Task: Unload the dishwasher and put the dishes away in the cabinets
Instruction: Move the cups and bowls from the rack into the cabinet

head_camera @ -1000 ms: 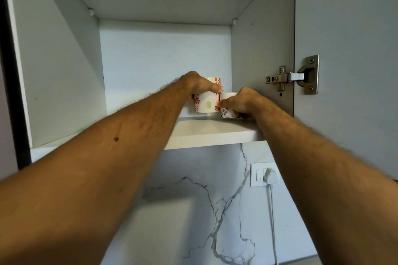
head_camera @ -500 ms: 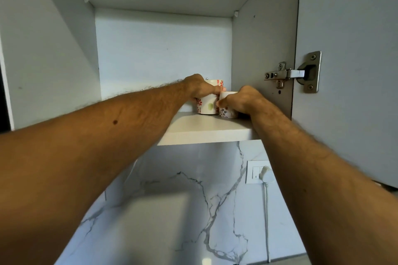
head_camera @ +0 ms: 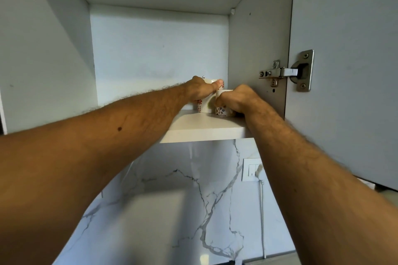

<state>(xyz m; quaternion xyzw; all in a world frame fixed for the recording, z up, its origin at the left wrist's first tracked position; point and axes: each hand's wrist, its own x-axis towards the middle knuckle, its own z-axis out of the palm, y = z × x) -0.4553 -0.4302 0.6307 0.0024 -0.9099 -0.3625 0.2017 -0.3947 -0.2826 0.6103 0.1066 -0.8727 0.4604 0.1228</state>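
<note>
Both arms reach up into an open white wall cabinet. My left hand [head_camera: 201, 90] grips a white cup with red flowers [head_camera: 205, 106] that stands on the cabinet shelf [head_camera: 202, 130], thumb over its rim. Just to its right, my right hand [head_camera: 238, 99] wraps around a shorter white cup with a blue and red pattern [head_camera: 221, 111], which also rests on the shelf near the right wall. The two cups touch or nearly touch. Most of each cup is hidden by the fingers.
The cabinet door [head_camera: 344, 66] hangs open on the right, held by a metal hinge [head_camera: 286, 72]. Below the shelf is a marble-patterned wall [head_camera: 193, 200] with a white socket and plug [head_camera: 252, 170] and its cord.
Both hands stay on the cups at the same spot on the shelf. The left cup has settled lower against the shelf, and the view has shifted slightly.
</note>
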